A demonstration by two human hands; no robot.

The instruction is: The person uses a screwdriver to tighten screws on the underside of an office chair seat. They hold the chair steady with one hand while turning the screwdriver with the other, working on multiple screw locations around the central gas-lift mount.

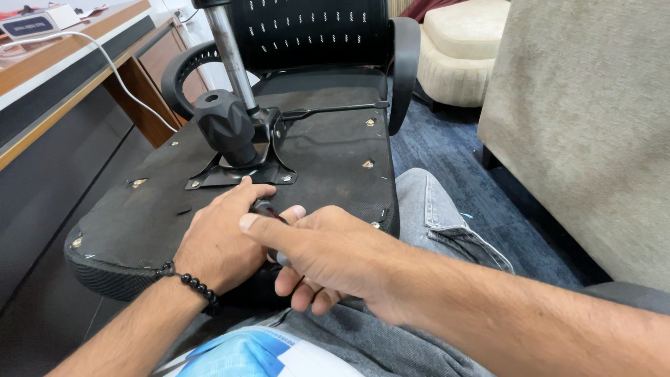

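Dark tool handle [265, 207], small, mostly hidden, sits between the two hands at the front part of the upturned chair seat underside [328, 150], just below the metal mounting plate [241, 173]. Only the rounded dark end and a short greyish stretch lower down show; tip not visible, can't tell what it engages.

Left hand [220, 244] lies palm down on the seat underside, fingers curled around the handle from the left, closed on it. Black bead bracelet [190, 284] on that wrist.

Right hand [324, 255] comes in from the right, thumb laid across the top toward the handle, fingers folded under; also closed around the same tool, touching the left hand.

Seat underside is black fabric, tilted, resting across the person's lap. Several screw points with torn fabric scattered on it. Mounting plate is black, screwed down at its corners. From it rises a black ribbed knob [225, 124] and a shiny gas-lift column [229, 52] leaning up and left. A thin black lever [335, 109] runs right from the mechanism. Curved black armrests either side, mesh chair back [314, 31] behind.

Person wears grey jeans [433, 216]; blue and white item [244, 356] at bottom edge, kind unclear.

Left: wooden desk [63, 63] with dark front panel, white cable [115, 70] trailing down. Right: beige upholstered sofa side [586, 119], cream ottoman [460, 52] farther back, blue carpet [453, 150] between.
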